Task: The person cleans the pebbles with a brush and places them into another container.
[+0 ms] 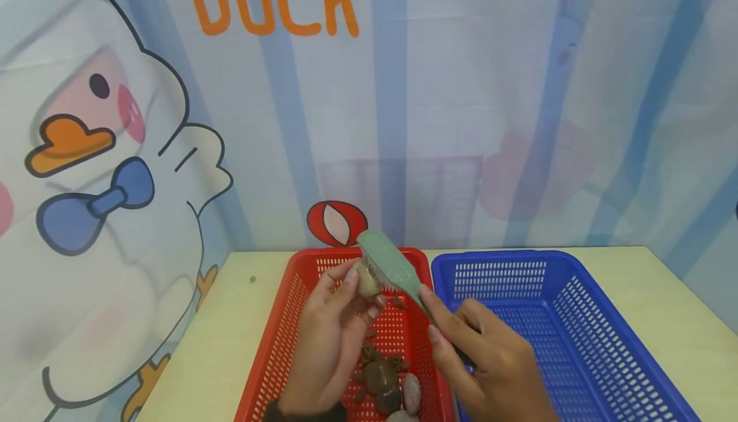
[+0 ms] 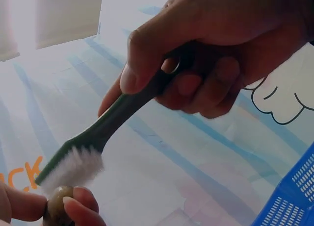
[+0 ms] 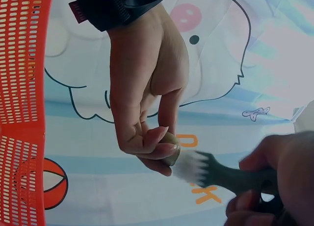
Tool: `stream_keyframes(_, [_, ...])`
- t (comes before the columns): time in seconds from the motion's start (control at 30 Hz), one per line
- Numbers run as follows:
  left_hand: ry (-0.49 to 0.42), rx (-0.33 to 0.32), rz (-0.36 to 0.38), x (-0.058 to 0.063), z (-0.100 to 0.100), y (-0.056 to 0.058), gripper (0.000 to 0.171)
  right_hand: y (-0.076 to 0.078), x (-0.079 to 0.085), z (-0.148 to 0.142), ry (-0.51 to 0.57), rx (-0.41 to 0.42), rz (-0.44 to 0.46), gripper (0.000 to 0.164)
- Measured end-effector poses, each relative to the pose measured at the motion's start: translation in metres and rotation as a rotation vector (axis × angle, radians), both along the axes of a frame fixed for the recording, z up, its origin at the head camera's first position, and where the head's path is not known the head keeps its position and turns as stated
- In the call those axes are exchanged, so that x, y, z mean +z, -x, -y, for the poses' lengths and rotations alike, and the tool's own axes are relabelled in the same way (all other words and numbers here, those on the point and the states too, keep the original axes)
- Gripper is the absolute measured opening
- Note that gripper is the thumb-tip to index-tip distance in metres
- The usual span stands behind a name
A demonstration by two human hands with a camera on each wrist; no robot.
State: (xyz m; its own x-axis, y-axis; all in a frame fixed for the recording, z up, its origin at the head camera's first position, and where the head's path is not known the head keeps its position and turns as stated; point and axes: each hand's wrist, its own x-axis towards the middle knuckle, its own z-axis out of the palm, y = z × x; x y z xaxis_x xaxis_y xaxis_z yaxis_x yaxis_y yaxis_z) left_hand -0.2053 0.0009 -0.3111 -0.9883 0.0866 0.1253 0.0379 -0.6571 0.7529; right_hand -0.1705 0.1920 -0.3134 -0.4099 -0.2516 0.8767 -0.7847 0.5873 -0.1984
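My left hand (image 1: 328,332) pinches a small tan stone (image 1: 368,281) between thumb and fingertips, above the red basket (image 1: 277,332). In my right hand (image 1: 490,358) is the handle of a green scrubbing brush (image 1: 392,262). Its white bristles (image 2: 76,167) touch the stone (image 2: 60,206) in the left wrist view. From the right wrist view, the bristles meet the side of the stone (image 3: 170,146) while the left fingers curl round it. Below the hands, the red basket holds a brown muddy stone (image 1: 380,377), a grey stone (image 1: 412,393) and crumbs of mud (image 1: 369,349).
A blue basket (image 1: 519,313) stands right of the red one, its visible floor bare. Both sit on a pale wooden table (image 1: 213,319). Behind the table hangs a backdrop (image 1: 432,89) with a cartoon duck. A small dark speck (image 1: 252,279) lies on the table at left.
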Motion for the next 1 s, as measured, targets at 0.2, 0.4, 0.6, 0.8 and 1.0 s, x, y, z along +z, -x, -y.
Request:
stream_keyframes(0.2, [0.002, -0.004, 0.002, -0.002, 0.0, 0.003, 0.032, 0.003, -0.005, 0.004, -0.038, 0.08, 0.042, 0.04])
stream_keyframes(0.4, [0.062, -0.047, -0.061, -0.001, -0.002, -0.001, 0.033, 0.005, -0.007, 0.009, -0.013, 0.041, -0.02, 0.039])
stream_keyframes(0.6, [0.11, -0.069, -0.073, 0.003, -0.003, -0.006, 0.036, 0.006, -0.003, 0.01, 0.053, -0.067, -0.015, 0.04])
stream_keyframes(0.8, [0.04, 0.023, -0.017, 0.005, 0.001, -0.005, 0.034, 0.001, 0.0, 0.006, 0.051, -0.073, -0.025, 0.04])
stream_keyframes(1.0, [-0.018, 0.084, -0.011, 0.004, 0.005, -0.004, 0.034, -0.002, -0.003, 0.005, -0.041, 0.045, 0.001, 0.042])
